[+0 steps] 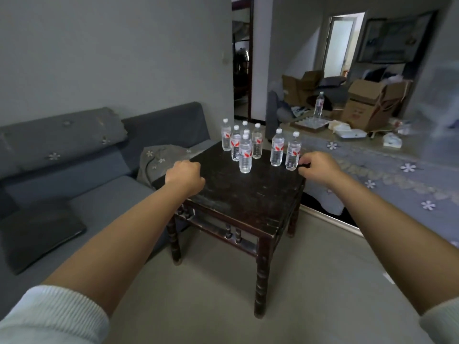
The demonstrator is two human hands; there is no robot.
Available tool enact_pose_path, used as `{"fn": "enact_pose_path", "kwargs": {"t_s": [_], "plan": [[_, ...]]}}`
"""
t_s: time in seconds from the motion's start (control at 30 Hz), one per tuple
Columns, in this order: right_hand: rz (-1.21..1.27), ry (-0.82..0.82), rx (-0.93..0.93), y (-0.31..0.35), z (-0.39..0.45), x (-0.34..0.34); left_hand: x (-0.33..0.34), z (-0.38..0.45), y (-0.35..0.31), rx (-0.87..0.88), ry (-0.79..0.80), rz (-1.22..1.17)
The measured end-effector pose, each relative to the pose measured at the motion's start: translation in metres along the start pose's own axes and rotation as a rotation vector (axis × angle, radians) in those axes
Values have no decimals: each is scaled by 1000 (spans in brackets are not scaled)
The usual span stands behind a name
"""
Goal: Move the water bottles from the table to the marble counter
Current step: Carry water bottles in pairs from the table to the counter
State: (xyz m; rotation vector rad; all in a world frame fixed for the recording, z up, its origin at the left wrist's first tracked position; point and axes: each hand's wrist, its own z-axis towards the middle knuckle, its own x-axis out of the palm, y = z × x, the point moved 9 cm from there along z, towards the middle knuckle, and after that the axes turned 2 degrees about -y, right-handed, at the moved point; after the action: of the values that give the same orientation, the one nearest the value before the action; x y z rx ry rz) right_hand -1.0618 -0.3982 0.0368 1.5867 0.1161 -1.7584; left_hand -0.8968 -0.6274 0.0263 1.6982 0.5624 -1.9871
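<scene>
The left hand [185,176] hangs over the left edge of the dark wooden table [248,194] with its fingers curled under and nothing in them, and the cluster of six water bottles [242,147] stands upright a little further on. To the right, two more bottles [285,150] stand side by side, and the right hand [319,167], fingers half bent and holding nothing, is just beside the outer one. I judge this to be the reach before a first pick: each hand must open, close around a bottle body, and lift straight; no marble counter is in view.
</scene>
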Motion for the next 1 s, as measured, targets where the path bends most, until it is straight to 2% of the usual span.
{"fn": "enact_pose_path", "kwargs": {"t_s": [0.33, 0.57, 1.0], "plan": [[10, -6, 130, -41, 170, 47, 48, 188, -29, 107, 20, -50], [47, 0, 177, -57, 300, 69, 41, 332, -59, 160, -7, -89], [11, 27, 228, -67, 450, 156, 161, 538, -105, 408, 236, -182]]}}
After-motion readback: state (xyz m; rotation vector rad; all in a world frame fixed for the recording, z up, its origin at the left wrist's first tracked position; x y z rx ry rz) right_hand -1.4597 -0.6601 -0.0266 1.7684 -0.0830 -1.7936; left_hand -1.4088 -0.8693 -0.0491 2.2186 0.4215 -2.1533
